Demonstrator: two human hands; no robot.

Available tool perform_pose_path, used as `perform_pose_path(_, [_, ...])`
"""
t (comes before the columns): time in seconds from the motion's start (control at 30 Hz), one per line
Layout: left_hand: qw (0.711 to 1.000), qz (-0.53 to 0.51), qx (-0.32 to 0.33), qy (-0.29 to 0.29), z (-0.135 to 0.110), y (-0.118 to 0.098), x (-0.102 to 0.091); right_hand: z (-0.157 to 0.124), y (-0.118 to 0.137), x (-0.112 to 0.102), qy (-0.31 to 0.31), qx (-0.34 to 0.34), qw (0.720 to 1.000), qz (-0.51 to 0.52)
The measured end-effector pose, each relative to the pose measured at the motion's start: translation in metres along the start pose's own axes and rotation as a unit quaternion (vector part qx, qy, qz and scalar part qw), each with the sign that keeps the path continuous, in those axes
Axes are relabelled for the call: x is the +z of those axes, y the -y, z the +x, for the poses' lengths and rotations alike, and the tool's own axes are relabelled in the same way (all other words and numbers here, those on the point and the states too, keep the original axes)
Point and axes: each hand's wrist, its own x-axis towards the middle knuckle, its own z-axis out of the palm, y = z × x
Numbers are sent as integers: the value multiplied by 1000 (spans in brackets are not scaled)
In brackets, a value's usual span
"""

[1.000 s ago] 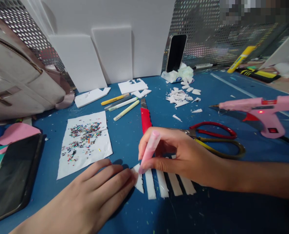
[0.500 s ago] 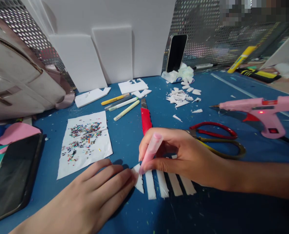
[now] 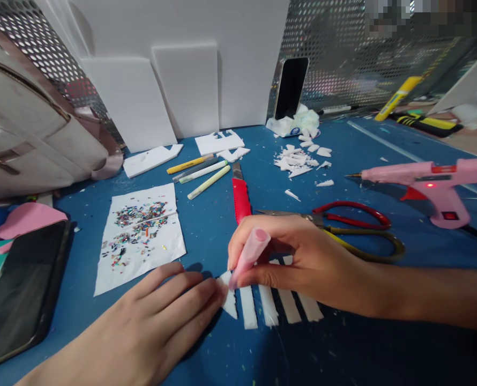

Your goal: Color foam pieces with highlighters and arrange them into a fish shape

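A pink marker (image 3: 251, 251) is pinched between the thumb and fingers of my right hand (image 3: 290, 252), its body leaning and its lower end at a small white foam piece (image 3: 229, 306). The tip itself is hidden behind my fingers. My left hand (image 3: 154, 316) lies on the table with its fingers close together, and the fingertips hold that pointed foam piece at its left side. Under and beside my right hand several white foam strips (image 3: 248, 308) lie in a row. Past my right knuckles is a red-handled cutter knife (image 3: 241, 199).
Scissors (image 3: 359, 214) and a pink glue gun (image 3: 443, 182) with a lit red light lie to the right. Paper (image 3: 170, 249) holding loose beads is on the left, near a phone (image 3: 25, 289). Several pens (image 3: 209, 182) and foam scraps (image 3: 297, 161) lie farther back.
My right hand and the pink marker have shifted very slightly down and left, uncovering more of the scissors' blades. My left hand stays where it was on the foam piece.
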Motion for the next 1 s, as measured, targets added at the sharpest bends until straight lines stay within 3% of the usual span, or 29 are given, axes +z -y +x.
perform_pose_path(1.0, [1000,-24,12,14,2,3,-4,0,1,-1,13,-8,1000,-18])
